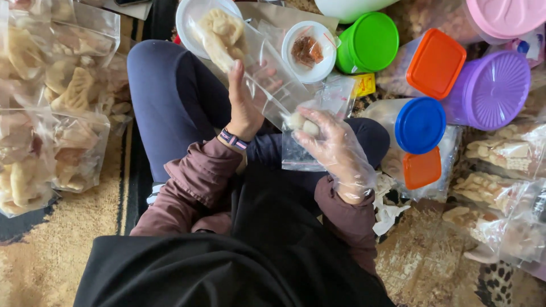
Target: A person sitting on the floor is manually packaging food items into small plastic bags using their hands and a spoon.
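Sitting on a patterned carpet (51, 250) with legs folded, the person works over the lap, so both hands meet close to the body. The left hand (245, 105), bare and wearing a striped wristband (234, 139), is raised with its fingers (238, 71) pinched on the edge of a clear plastic bag (267, 74); tilting the bag this way keeps its mouth facing the other hand while the pale crackers (220, 35) already inside stay at the far end. The right hand (334, 142) wears a thin disposable glove, apparently to keep the food clean, and its fingers are curled closed around a pale cracker piece (301, 122) held right at the bag's opening. A small white bowl (310, 51) with a reddish packet sits just beyond the hands, within easy reach. To the right stand lidded tubs: green (369, 41), orange (435, 62), purple (489, 88) and blue (420, 125). Filled bags of crackers (51, 113) lie stacked at the left, well apart from the hands, with more filled bags (500, 187) at the right.
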